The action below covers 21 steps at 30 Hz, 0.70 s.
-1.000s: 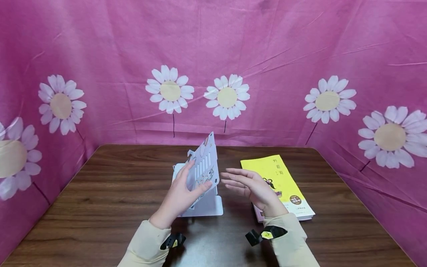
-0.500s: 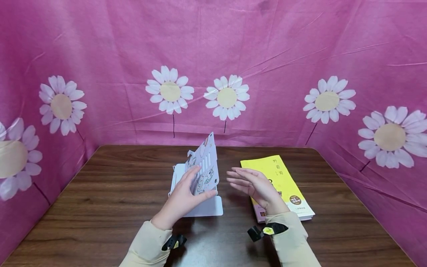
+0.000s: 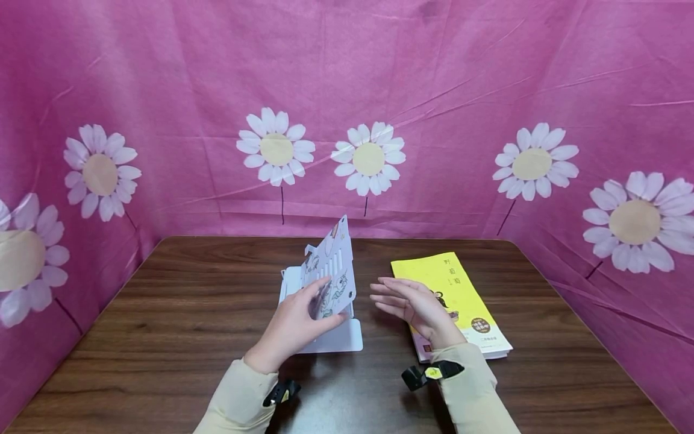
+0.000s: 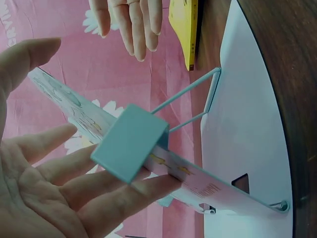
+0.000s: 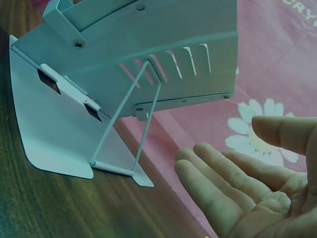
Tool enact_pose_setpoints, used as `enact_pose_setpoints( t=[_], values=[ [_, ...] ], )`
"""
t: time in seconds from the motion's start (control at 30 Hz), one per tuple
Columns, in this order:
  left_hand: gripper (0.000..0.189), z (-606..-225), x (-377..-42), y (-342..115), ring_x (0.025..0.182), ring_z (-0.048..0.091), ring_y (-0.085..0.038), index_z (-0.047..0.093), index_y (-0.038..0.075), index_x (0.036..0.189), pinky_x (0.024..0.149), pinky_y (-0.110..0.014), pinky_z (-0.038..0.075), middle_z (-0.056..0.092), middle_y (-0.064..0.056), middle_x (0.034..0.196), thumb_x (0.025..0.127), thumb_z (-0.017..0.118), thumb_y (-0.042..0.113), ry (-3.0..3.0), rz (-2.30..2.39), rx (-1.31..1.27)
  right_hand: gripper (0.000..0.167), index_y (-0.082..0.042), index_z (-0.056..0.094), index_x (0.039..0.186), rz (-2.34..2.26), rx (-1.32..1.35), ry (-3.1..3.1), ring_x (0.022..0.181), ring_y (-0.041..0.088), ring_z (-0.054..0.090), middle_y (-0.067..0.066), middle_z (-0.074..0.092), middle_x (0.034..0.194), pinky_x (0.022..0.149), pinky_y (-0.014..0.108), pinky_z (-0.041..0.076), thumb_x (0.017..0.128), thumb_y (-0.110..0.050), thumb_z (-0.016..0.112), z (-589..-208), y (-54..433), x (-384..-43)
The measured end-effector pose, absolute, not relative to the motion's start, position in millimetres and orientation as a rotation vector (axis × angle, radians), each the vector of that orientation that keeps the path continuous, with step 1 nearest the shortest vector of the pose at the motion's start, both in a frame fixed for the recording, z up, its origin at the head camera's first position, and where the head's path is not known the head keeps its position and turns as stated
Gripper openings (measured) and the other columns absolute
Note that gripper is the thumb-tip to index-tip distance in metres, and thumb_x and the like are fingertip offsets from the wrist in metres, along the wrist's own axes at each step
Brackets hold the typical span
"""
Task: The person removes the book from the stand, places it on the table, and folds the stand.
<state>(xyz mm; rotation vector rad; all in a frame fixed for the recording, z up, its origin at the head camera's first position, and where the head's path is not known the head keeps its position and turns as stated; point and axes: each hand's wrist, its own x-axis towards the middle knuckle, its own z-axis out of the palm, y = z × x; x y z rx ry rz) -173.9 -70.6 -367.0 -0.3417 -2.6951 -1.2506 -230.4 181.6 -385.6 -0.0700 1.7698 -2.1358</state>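
Observation:
A white metal book stand (image 3: 337, 265) with cartoon print and slots stands at the table's middle, its panel tilted up from a flat base (image 3: 338, 339). My left hand (image 3: 290, 328) is at the panel's near left side, fingers extended and thumb spread apart. In the left wrist view its fingers lie close by a bent page clip (image 4: 131, 141); whether they touch is unclear. Behind the panel, a wire prop (image 5: 126, 109) reaches the base in the right wrist view. My right hand (image 3: 420, 310) hovers right of the stand with relaxed fingers, holding nothing.
A yellow book (image 3: 461, 286) with a white lower band lies on the brown wooden table (image 3: 179, 325), right of the stand and partly behind my right hand. A pink cloth (image 3: 444, 72) with daisies hangs around the table's back and sides.
My left hand has slid slightly down and toward me along the panel. The right hand has drawn a little to the right, away from the stand. Stand and book have stayed put.

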Motion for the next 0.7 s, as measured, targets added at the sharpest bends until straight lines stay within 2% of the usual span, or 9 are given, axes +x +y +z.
enact_pose_setpoints(
  t=[0.1,0.33,0.4,0.53,0.7],
  values=[
    [0.067,-368,-175,-72,0.103,0.065,-0.019,0.062,0.014,0.135,0.090,-0.038,0.053,0.069,-0.008,0.125,0.075,0.082,0.037,-2.680,-1.237,-0.356,0.038,-0.001,0.060,0.130,-2.114,-0.059,1.782,0.111,0.025,0.069,0.023,0.058,0.136,0.100,0.042,0.052,0.100,-0.024,0.060,-387,180,-231],
    [0.060,-370,-177,-75,0.106,0.067,-0.017,0.067,0.010,0.129,0.094,-0.041,0.054,0.070,-0.010,0.124,0.073,0.081,0.026,-2.637,-1.302,-0.391,0.042,0.001,0.058,0.132,-2.089,-0.067,1.803,0.110,0.025,0.069,0.022,0.061,0.134,0.100,0.041,0.053,0.099,-0.024,0.060,-390,177,-230],
    [0.060,-370,-177,-76,0.105,0.067,-0.017,0.067,0.009,0.129,0.092,-0.041,0.056,0.070,-0.011,0.123,0.072,0.080,0.023,-2.631,-1.330,-0.396,0.041,0.002,0.058,0.132,-2.083,-0.080,1.802,0.109,0.024,0.070,0.022,0.060,0.134,0.099,0.041,0.053,0.099,-0.024,0.060,-391,177,-230],
    [0.062,-369,-177,-79,0.110,0.068,-0.027,0.064,0.011,0.132,0.089,-0.041,0.058,0.067,-0.013,0.128,0.073,0.078,0.020,-2.629,-1.418,-0.380,0.045,0.004,0.054,0.136,-2.060,-0.100,1.809,0.110,0.025,0.069,0.023,0.060,0.135,0.100,0.042,0.053,0.100,-0.023,0.060,-393,175,-229],
    [0.070,-365,-178,-85,0.118,0.063,-0.039,0.057,0.014,0.141,0.084,-0.040,0.060,0.054,-0.014,0.145,0.073,0.075,0.012,-2.614,-1.552,-0.347,0.048,0.007,0.051,0.138,-2.056,-0.093,1.805,0.109,0.026,0.070,0.025,0.059,0.134,0.099,0.043,0.053,0.100,-0.021,0.059,-396,170,-230]
  ],
)
